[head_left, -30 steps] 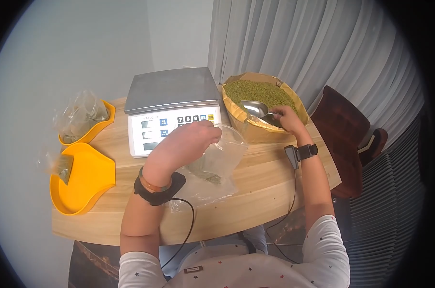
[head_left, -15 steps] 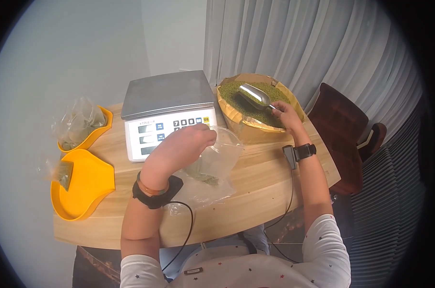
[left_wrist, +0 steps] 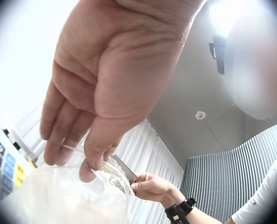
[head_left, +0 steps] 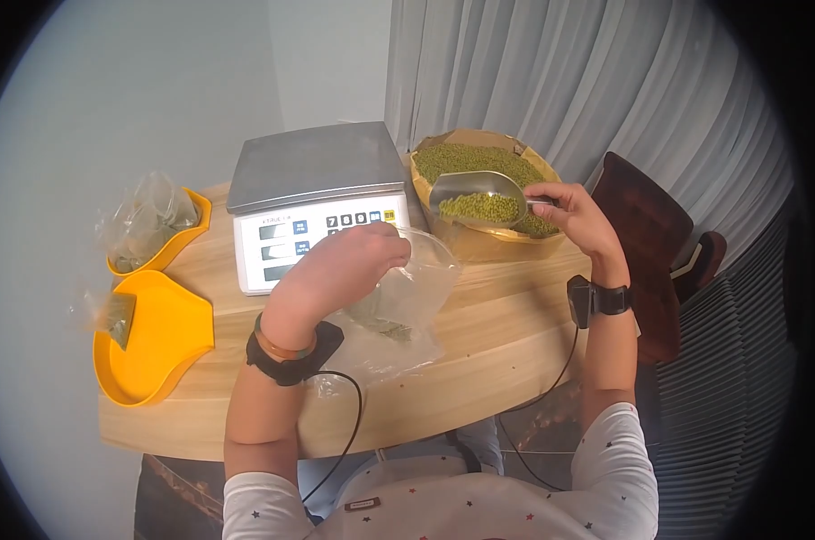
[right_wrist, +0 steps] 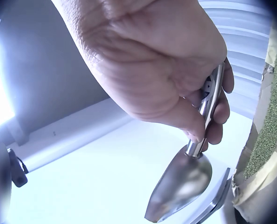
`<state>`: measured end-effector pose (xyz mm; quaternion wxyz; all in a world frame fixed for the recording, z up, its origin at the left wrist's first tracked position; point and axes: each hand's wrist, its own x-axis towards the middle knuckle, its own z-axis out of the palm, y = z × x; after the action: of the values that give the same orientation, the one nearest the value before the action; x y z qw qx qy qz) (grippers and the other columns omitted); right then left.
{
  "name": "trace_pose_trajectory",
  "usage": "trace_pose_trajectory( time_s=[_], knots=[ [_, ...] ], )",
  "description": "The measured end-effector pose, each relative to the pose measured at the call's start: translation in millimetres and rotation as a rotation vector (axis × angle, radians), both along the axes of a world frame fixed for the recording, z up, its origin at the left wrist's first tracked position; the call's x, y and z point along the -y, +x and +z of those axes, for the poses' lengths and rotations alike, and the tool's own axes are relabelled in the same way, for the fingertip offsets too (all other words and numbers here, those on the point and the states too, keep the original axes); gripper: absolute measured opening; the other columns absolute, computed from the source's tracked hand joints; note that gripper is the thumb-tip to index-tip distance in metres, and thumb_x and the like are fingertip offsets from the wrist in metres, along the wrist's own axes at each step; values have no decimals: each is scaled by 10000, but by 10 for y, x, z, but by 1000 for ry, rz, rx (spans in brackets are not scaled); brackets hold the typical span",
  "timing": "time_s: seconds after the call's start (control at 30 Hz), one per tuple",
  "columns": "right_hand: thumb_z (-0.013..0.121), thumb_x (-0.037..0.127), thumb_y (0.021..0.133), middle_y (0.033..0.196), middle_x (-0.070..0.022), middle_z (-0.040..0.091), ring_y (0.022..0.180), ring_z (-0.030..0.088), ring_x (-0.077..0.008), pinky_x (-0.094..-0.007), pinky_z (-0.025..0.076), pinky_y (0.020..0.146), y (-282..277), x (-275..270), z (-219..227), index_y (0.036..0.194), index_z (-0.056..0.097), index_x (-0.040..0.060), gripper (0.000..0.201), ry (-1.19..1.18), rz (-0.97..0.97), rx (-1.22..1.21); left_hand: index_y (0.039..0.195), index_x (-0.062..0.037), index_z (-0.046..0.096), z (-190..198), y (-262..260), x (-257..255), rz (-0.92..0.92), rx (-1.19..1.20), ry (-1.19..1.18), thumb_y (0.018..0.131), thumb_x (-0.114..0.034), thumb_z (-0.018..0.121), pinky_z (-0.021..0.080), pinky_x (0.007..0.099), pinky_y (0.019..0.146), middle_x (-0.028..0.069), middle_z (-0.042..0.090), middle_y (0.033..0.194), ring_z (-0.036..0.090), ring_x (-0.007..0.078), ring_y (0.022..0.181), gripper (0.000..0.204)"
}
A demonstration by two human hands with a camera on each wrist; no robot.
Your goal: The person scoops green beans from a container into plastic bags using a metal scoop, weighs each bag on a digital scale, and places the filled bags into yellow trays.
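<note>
The right grip [head_left: 574,216] drew back and the scoop [head_left: 496,182] rose, loaded with grain [head_left: 479,209], above the box [head_left: 493,249].

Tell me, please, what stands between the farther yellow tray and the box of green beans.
In the head view, the weighing scale stands between the farther yellow tray and the box.

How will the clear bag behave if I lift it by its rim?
Likely floppy: the clear bag is thin, wrinkled film. Its mouth may sag if the left hand lets go, since that hand pinches it near the rim. Its lower part could swing, as it seems to lie loose on the table.
</note>
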<state>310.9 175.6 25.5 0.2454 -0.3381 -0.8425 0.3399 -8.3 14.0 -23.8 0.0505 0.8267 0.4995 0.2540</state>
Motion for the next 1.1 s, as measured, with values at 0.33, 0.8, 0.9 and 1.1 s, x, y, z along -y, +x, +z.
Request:
trace_pose_trajectory(
  time_s=[0.33,0.8,0.9,1.1],
  knots=[
    [598,-98,808,878,-111,630,918,566,-272,-386,383,922,-367,740,106,1060,716,29,306,699,58,202,960,-3,653,5,19,15,-24,34,13,912,-70,615,517,414,797,130,652,977,633,352,928,90],
    [623,-21,865,881,-111,643,926,579,-295,-396,396,906,-158,383,179,1077,718,36,239,766,-169,192,938,-1,643,-1,5,12,-12,12,-1,924,-85,598,509,413,783,126,643,959,625,347,916,97],
    [617,-16,875,899,-120,652,963,587,-311,-407,394,909,-29,-55,-2,1094,721,52,252,763,-325,215,941,0,644,-3,4,8,-4,11,-10,930,-94,597,511,412,781,126,646,962,628,348,914,106],
    [629,-8,856,968,-147,697,1033,612,-339,-463,406,875,35,-635,-503,1066,752,87,261,739,-519,375,937,-1,645,-8,-3,5,-5,7,-2,930,-103,603,515,410,781,124,653,962,633,349,916,111]
  ],
)
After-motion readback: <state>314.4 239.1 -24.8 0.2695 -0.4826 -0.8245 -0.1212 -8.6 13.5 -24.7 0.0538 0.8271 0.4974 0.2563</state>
